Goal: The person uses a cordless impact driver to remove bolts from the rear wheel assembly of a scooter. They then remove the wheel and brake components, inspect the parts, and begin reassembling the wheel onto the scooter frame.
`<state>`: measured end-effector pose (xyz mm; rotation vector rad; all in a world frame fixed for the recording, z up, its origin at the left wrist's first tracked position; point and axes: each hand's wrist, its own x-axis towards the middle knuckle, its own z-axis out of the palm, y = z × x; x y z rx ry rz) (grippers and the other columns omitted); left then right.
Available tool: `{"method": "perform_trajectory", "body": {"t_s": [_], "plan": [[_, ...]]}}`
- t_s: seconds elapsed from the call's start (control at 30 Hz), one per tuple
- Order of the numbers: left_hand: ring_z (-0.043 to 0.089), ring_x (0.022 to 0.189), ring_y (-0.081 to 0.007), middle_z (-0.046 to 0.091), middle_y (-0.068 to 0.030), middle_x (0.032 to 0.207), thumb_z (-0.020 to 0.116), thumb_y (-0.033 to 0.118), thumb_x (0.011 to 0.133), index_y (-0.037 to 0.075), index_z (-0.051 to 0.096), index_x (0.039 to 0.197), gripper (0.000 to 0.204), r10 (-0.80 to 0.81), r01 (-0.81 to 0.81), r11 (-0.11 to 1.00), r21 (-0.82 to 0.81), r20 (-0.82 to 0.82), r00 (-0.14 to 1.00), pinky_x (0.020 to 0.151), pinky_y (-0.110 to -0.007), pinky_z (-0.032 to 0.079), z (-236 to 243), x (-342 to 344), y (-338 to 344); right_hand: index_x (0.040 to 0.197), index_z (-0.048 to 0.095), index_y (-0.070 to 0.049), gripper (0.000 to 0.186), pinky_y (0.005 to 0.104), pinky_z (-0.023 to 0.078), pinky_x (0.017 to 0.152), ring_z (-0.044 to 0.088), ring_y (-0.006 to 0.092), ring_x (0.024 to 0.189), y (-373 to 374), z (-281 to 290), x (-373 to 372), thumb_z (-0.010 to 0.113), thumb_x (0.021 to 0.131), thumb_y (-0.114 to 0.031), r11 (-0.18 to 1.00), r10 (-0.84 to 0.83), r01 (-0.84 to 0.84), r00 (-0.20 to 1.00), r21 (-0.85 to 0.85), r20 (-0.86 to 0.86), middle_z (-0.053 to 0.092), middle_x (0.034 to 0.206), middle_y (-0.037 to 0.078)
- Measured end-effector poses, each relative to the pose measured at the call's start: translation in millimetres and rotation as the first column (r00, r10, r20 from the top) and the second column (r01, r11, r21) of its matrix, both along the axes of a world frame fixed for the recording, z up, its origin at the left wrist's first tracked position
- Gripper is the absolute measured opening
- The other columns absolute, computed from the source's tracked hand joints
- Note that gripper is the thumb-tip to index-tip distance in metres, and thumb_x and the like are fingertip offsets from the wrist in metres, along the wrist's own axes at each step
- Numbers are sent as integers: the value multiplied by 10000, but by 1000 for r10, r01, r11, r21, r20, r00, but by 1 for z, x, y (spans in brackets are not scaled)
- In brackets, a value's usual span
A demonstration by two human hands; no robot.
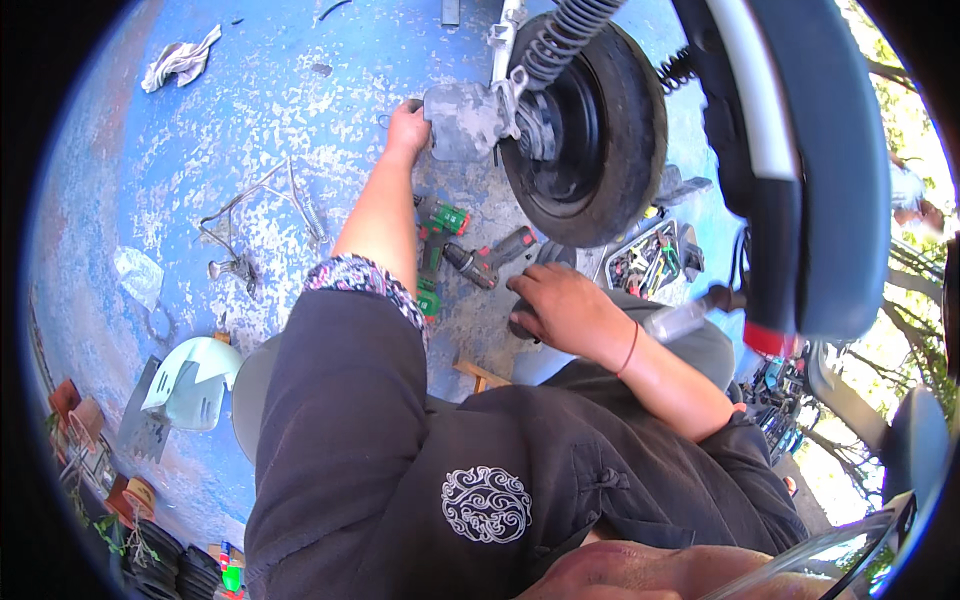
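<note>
Floor (300,120) open left of left fingers (411,106); casing (465,120), wheel (640,130) obstruct right.

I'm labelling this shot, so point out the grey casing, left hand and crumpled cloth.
Grey casing (466,121): head view, middle of its face.
Left hand (406,128): head view, back of the hand.
Crumpled cloth (182,62): head view, middle of its fabric.

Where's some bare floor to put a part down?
Free: the floor between the white rag, the bent metal frame and your left hand. Crowded: between it and your right hand, with a green power tool and a drill, and around the tool tray beside the wheel.
</note>
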<state>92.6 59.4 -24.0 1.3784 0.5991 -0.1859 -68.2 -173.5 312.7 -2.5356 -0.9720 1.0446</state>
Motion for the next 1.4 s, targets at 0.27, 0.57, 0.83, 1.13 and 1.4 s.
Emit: {"method": "perform_trajectory", "body": {"t_s": [0.27, 0.57, 0.83, 1.13, 1.4], "plan": [[588, 751, -127, 673, -15, 934, 651, 128, 901, 72, 675, 1068, 178, 289, -245, 898, -365, 71, 955, 609, -312, 475, 138, -34, -79, 1053, 625, -36, 335, 447, 519, 811, 628, 335, 961, -10, -3, -45, 727, 832, -267, 999, 47, -48, 993, 0, 108, 627, 990, 133], [616, 1009, -151, 665, 8, 1164, 560, 123, 949, 156, 647, 1189, 257, -18, 68, 924, -375, 134, 991, 793, -320, 486, 143, -18, -45, 1003, 663, -20, 324, 460, 535, 828, 645, 353, 999, -33, -14, -83, 718, 833, -290, 996, -5, 12, 997, -86, 71, 660, 1012, 154], [602, 972, -121, 672, 45, 1095, 585, 281, 959, 239, 638, 1154, 206, 170, -54, 748, -661, 113, 979, 831, -344, 464, 139, -27, -68, 1088, 654, 16, 332, 462, 514, 815, 651, 431, 925, 5, -12, -33, 655, 886, -247, 809, -398, 408, 910, 422, -117, 677, 955, 258], [661, 700, -242, 690, -105, 890, 604, 410, 901, 74, 669, 1023, 363, 5, 0, 693, -721, 5, 1000, 559, -395, 542, 125, -34, -47, 1058, 626, 18, 489, 387, 591, 712, 689, 263, 766, 105, -55, 76, 493, 1019, -452, 131, -692, 991, 108, 23, -714, 687, 975, 164], [706, 877, -276, 716, -131, 1028, 588, 344, 913, 44, 665, 1113, 368, 50, 66, 462, -884, 100, 994, 740, -406, 596, 101, -19, -43, 1035, 617, -18, 290, 278, 538, 576, 642, 172, 648, 86, -108, 93, 466, 1057, -265, -205, -411, 976, -20, 70, -912, 685, 847, 108]]}}
